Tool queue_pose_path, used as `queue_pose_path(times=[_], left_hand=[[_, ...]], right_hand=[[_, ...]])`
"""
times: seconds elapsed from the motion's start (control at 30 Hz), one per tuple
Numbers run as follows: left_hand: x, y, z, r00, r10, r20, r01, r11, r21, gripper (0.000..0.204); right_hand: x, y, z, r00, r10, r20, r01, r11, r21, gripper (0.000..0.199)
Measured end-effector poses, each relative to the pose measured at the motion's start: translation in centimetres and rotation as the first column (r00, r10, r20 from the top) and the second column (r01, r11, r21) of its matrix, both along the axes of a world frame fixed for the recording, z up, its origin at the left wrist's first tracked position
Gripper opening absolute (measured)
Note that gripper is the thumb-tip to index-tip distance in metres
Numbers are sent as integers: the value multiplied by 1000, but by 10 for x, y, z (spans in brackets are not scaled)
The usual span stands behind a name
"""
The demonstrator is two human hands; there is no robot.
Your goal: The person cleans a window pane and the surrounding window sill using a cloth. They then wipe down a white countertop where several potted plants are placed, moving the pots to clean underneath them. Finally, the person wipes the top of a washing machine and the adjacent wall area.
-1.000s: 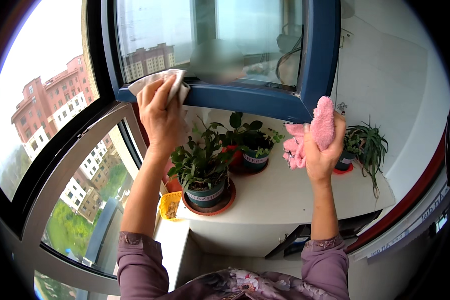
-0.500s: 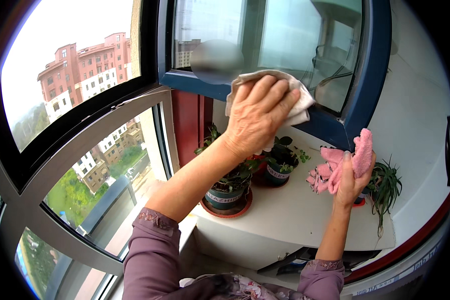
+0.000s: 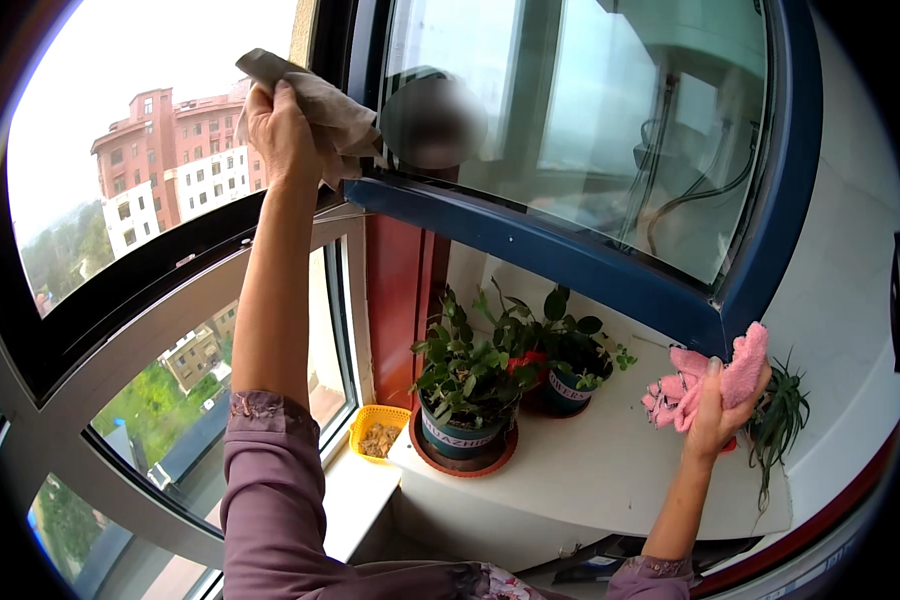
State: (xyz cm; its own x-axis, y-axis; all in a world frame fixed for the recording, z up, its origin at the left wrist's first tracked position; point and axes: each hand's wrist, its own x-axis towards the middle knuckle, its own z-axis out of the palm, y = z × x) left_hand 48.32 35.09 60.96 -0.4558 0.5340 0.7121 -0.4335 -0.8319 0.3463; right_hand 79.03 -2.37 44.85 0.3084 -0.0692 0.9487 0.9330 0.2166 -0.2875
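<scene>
My left hand (image 3: pixel 288 135) is raised at the hinge side of the blue window sash (image 3: pixel 530 230), with its fingers closed on a greyish-white cloth (image 3: pixel 335 110). Part of the cloth hangs toward the sash's left edge; whether it touches the frame there, I cannot tell. Lower right, my right hand (image 3: pixel 718 415) grips a bunched pink cloth (image 3: pixel 740 372) with a dark-patterned edge, close to the bottom corner of the sash. The sash stands swung inward, and its glass (image 3: pixel 580 110) carries reflections.
Below the sash, a white ledge (image 3: pixel 570 490) bears potted plants (image 3: pixel 467 385), one in a green pot on a brown saucer. A yellow basket (image 3: pixel 378 425) stands left of them. A spiky plant (image 3: pixel 778 420) is at the right. The window opening (image 3: pixel 60 130) lies left, high above the ground.
My left hand has moved left and up with its cloth, from the sash's bottom rail to its hinge side. The view has shifted; my right hand keeps hold of the pink cloth.
</scene>
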Motion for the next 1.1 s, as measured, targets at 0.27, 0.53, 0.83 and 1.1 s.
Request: queue_pose_path(times=[0.27, 0.53, 0.83, 1.1], left_hand=[[53, -1, -64, 661, 567, -491, -377, 817, 435, 36], [77, 22, -32, 597, 752, -278, -500, 620, 605, 56], [70, 43, 16, 541, 769, -341, -461, 610, 644, 57], [59, 50, 151, 343, 921, -185, -487, 342, 804, 50]], right_hand=[[7, -3, -6, 1000, -12, 21, 13, 998, -58, 53], [0, -1, -1, 991, -134, -21, 134, 991, -9, 53], [0, -1, -9, 988, -146, -50, 145, 989, -31, 56], [-3, 0, -10, 972, -205, -112, 208, 978, 12, 59]])
